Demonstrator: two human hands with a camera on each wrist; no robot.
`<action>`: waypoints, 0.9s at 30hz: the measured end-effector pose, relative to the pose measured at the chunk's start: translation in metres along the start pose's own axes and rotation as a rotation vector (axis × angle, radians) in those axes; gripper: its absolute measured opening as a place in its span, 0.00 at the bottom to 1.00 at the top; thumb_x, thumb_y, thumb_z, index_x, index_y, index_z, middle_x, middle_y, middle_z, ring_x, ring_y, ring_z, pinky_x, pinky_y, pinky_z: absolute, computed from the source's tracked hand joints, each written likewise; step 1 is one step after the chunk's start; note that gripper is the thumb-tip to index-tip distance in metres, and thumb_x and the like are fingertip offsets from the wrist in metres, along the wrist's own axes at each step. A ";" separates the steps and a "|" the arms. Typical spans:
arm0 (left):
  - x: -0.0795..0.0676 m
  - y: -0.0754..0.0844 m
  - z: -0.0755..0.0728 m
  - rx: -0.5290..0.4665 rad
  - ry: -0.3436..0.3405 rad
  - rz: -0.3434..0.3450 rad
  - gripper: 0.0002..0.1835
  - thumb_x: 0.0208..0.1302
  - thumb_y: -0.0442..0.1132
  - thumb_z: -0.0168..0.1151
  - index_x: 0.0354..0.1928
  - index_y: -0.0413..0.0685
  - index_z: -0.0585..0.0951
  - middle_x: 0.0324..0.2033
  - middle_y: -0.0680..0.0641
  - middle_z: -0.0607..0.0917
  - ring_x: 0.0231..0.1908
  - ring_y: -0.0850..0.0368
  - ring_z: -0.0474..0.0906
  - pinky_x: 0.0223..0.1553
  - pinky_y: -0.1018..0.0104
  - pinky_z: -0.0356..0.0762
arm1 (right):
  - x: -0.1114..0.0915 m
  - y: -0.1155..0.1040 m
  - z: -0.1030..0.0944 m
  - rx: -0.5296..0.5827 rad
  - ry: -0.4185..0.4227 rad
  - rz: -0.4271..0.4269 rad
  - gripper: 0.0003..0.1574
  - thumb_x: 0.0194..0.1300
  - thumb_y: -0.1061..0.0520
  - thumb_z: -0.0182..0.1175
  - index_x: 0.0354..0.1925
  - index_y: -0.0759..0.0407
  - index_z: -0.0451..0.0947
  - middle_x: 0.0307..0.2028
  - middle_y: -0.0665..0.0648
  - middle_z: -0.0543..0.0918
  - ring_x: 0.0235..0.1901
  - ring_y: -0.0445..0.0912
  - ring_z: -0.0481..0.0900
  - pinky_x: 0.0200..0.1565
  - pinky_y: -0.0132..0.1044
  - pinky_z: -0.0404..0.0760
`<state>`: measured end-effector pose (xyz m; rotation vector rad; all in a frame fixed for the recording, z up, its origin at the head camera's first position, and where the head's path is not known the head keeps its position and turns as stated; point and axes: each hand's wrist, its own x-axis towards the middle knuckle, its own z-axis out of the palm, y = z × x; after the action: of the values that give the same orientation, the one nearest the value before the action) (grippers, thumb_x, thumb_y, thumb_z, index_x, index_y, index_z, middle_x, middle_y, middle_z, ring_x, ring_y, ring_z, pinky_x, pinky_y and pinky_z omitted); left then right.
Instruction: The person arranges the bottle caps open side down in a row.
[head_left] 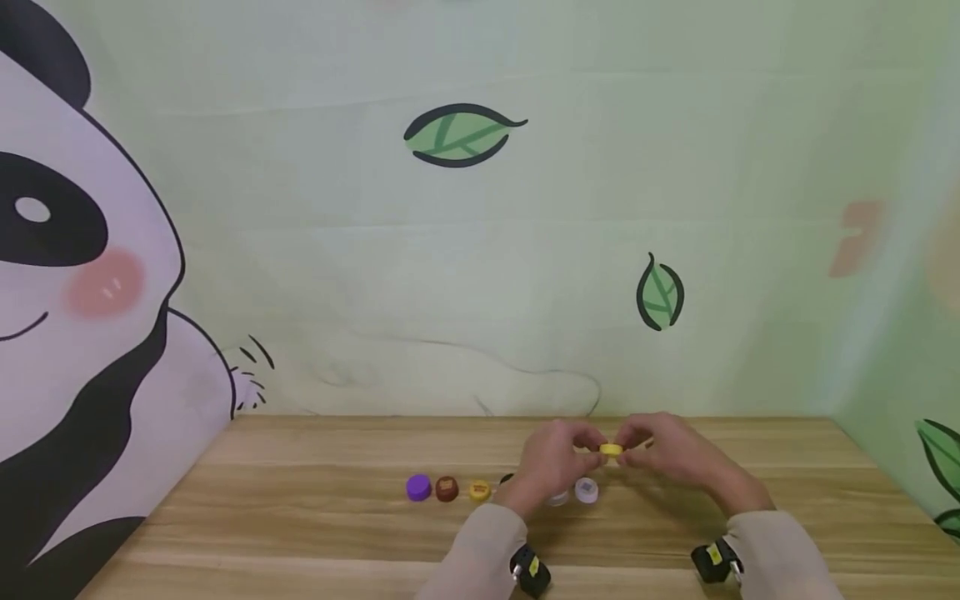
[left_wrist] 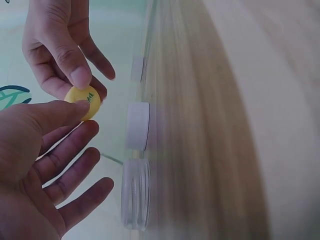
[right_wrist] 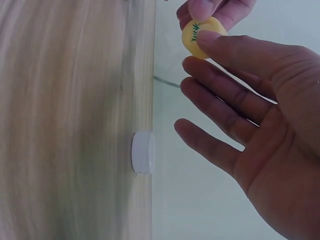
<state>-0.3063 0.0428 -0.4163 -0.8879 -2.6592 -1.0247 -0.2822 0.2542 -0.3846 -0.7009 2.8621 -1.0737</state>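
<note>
Above the far part of the wooden table, both hands pinch one small yellow bottle cap point(head_left: 611, 450) between them. My left hand point(head_left: 551, 457) has thumb and fingertips on its left edge, and my right hand point(head_left: 672, 450) grips the right edge. In the left wrist view the cap's flat face point(left_wrist: 94, 106) carries green print, partly covered by a thumb. The right wrist view shows the same yellow cap point(right_wrist: 189, 44) held upright, the other fingers of the right hand point(right_wrist: 270, 115) spread apart below it.
On the table point(head_left: 315, 517) stands a row of caps: purple point(head_left: 418, 487), brown point(head_left: 447, 489), printed yellow-orange point(head_left: 479, 491), black point(head_left: 507, 478), a pale cap point(head_left: 557, 499), and white point(head_left: 587, 490). The left forearm partly hides the black and pale ones. A printed backdrop point(head_left: 360, 275) rises behind.
</note>
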 end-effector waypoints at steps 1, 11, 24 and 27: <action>0.000 0.000 0.000 -0.004 -0.003 0.002 0.04 0.66 0.39 0.76 0.42 0.52 0.91 0.37 0.57 0.90 0.42 0.65 0.84 0.45 0.68 0.79 | 0.000 0.000 0.000 0.001 0.006 -0.001 0.06 0.67 0.63 0.72 0.41 0.57 0.85 0.41 0.50 0.88 0.45 0.49 0.85 0.52 0.57 0.83; 0.000 -0.002 -0.005 -0.058 -0.026 0.046 0.06 0.68 0.37 0.74 0.45 0.50 0.91 0.35 0.58 0.91 0.35 0.71 0.83 0.40 0.73 0.78 | -0.003 0.001 -0.003 0.003 0.037 -0.010 0.06 0.69 0.61 0.71 0.44 0.59 0.85 0.41 0.50 0.88 0.45 0.49 0.85 0.52 0.58 0.83; 0.000 -0.002 -0.006 -0.048 -0.058 0.098 0.18 0.64 0.34 0.77 0.56 0.51 0.88 0.34 0.57 0.91 0.34 0.70 0.85 0.40 0.77 0.77 | -0.006 0.000 -0.001 0.067 0.051 0.035 0.08 0.71 0.62 0.69 0.47 0.63 0.83 0.39 0.51 0.88 0.43 0.49 0.85 0.47 0.51 0.84; 0.000 -0.002 -0.006 -0.042 -0.050 0.102 0.18 0.64 0.34 0.78 0.55 0.51 0.89 0.34 0.58 0.90 0.33 0.71 0.84 0.39 0.77 0.78 | -0.004 0.000 -0.001 0.072 0.048 0.044 0.09 0.72 0.61 0.69 0.47 0.63 0.83 0.40 0.52 0.88 0.43 0.48 0.85 0.47 0.50 0.84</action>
<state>-0.3079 0.0378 -0.4122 -1.0595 -2.6110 -1.0514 -0.2784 0.2566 -0.3843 -0.6136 2.8475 -1.1967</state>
